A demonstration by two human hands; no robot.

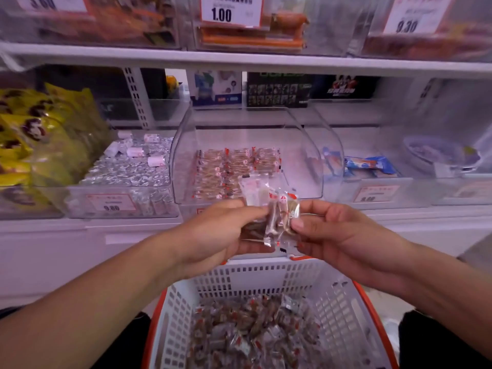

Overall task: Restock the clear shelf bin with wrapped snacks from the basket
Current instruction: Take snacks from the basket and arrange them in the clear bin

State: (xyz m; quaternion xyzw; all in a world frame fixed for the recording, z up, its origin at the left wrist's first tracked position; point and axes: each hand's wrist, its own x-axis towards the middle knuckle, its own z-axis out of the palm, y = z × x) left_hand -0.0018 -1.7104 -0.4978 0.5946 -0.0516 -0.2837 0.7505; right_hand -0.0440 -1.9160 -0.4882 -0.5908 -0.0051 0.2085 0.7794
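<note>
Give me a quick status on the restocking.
Left hand and right hand both pinching snack packets. Bin partly filled. Basket well stocked. Nothing blocking.

Both hands — left hand (pixel 223 230), right hand (pixel 332 230) — on wrapped snacks (pixel 277 219), above the basket (pixel 266 278), before the clear bin (pixel 306 155)

White shop shelving (pixel 239 62) w/ perforated upright (pixel 137 97). Upper shelf: clear bins w/ price cards, one reads 1.00 (pixel 231 10). Lower shelf: yellow packs (pixel 40 134) at left, silver-wrapped sweets (pixel 130 166) beside, blue packs (pixel 370 166) at right. Boxes (pixel 277 89) behind. Light even, bright
</note>
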